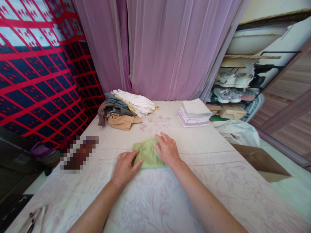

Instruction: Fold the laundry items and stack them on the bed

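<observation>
A light green garment with a gathered elastic waistband, likely shorts or pants [148, 153], lies folded into a small flat bundle on the cloth-covered table [150, 200]. My left hand [126, 165] rests at its left edge, fingers apart, with the thumb and fingertips on the fabric. On the right side, my right hand [168, 148] lies over the garment's edge with its fingers spread, touching the waistband end. Neither hand grips the fabric.
Behind, on the left, is a loose heap of clothes [121, 108]. A neat stack of folded white and lilac cloths [194, 113] sits at the back right. An open cardboard box [261, 160] and a shoe rack [235, 79] stand beyond the right edge. A purple curtain [175, 48] hangs behind.
</observation>
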Action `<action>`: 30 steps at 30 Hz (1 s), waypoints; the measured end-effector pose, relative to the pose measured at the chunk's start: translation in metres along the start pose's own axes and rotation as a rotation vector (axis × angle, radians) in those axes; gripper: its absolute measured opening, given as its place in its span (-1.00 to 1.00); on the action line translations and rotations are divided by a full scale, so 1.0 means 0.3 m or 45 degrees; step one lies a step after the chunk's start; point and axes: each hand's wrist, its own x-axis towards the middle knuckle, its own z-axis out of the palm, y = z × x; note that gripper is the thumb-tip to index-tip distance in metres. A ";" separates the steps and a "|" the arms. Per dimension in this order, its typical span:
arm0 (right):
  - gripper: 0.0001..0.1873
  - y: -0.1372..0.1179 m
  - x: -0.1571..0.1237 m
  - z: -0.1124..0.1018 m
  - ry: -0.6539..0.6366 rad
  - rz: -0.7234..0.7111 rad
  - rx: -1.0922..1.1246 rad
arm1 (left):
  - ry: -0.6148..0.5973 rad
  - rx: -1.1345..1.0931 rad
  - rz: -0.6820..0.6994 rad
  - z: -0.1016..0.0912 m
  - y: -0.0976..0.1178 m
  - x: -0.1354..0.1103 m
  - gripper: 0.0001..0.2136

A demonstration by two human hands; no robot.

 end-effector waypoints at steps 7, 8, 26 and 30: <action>-0.52 0.033 0.040 0.039 -0.071 0.372 0.062 | 0.032 -0.047 -0.019 0.015 -0.016 0.003 -0.67; -0.54 0.035 0.039 0.042 -0.045 0.375 0.095 | 0.030 -0.048 -0.023 0.015 -0.015 0.003 -0.67; -0.37 0.071 0.023 0.079 0.068 0.389 0.243 | -0.026 -0.089 -0.025 0.026 -0.026 0.002 -0.61; -0.36 0.085 0.029 0.072 -0.001 0.459 0.316 | -0.025 -0.097 -0.056 0.023 -0.022 0.005 -0.61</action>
